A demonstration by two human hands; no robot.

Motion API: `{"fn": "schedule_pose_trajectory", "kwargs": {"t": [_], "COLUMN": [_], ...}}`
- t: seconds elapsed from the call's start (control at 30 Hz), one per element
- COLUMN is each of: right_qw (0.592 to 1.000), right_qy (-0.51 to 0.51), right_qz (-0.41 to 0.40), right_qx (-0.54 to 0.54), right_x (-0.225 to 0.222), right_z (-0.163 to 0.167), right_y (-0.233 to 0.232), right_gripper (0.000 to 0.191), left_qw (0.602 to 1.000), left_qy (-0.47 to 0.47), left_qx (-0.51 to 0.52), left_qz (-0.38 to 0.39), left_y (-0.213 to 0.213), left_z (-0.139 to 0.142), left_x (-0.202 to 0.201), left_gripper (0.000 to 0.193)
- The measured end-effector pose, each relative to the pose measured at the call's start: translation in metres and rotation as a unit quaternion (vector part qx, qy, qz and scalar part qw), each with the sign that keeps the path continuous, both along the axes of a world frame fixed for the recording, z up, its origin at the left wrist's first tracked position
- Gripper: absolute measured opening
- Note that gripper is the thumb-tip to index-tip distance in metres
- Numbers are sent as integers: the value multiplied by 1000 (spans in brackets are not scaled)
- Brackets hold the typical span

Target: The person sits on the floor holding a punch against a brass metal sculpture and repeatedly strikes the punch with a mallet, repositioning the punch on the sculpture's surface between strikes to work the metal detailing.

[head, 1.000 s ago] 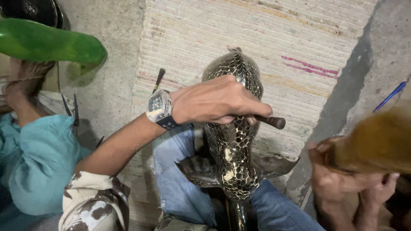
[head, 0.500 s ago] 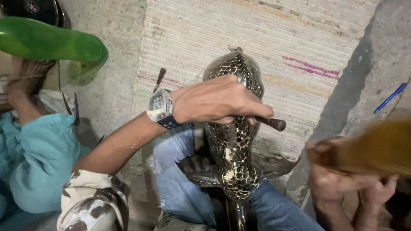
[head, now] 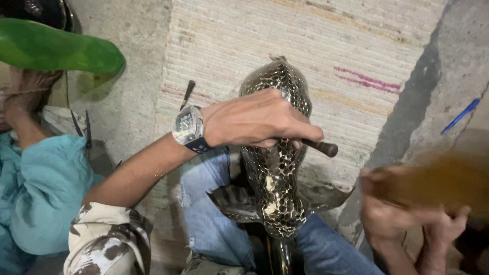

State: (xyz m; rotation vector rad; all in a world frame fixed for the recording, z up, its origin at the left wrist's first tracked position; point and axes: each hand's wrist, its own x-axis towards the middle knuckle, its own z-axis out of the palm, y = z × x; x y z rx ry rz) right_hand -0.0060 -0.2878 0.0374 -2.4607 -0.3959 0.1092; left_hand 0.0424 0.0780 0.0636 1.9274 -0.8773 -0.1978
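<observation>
A punch [head: 320, 146] is gripped in the closed left hand [head: 254, 121] against the metal head [head: 275, 153], while a blurred mallet [head: 433, 181] is clasped in the right hand [head: 392, 214] beside it; a square blow seems due.

A pale woven mat [head: 356, 46] with faint pink and yellow stripes covers the middle of a rough grey concrete floor [head: 137, 66]. Bare concrete shows on both sides, with 1 dark shadowed strip [head: 412, 112] along the mat's right edge.
</observation>
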Motion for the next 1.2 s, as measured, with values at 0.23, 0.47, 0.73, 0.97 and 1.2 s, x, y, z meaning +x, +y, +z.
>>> {"fn": "schedule_pose_trajectory", "kwargs": {"t": [0.23,0.47,0.73,0.97,1.2], "right_qw": [999,993,984,998,999], "right_qy": [9,33,116,-4,-30], "right_qz": [-42,-111,-20,-59,-31], "right_qx": [34,10,131,25,8], "right_x": [-1,-11,-8,-22,-20], "right_z": [4,-2,-33,-10,-8], "right_y": [9,0,-39,-8,3], "right_gripper": [71,66,44,39,36], "left_qw": [1000,999,1000,1000,1000], "left_qy": [2,-28,7,-10,-16], "left_qx": [-9,-22,-14,-8,12], "left_qz": [-1,4,-7,-9,0], "left_y": [1,4,2,6,0], "left_z": [12,3,-17,-15,-2], "left_x": [4,1,-4,-5,0], "left_gripper": [34,33,35,35,31]}}
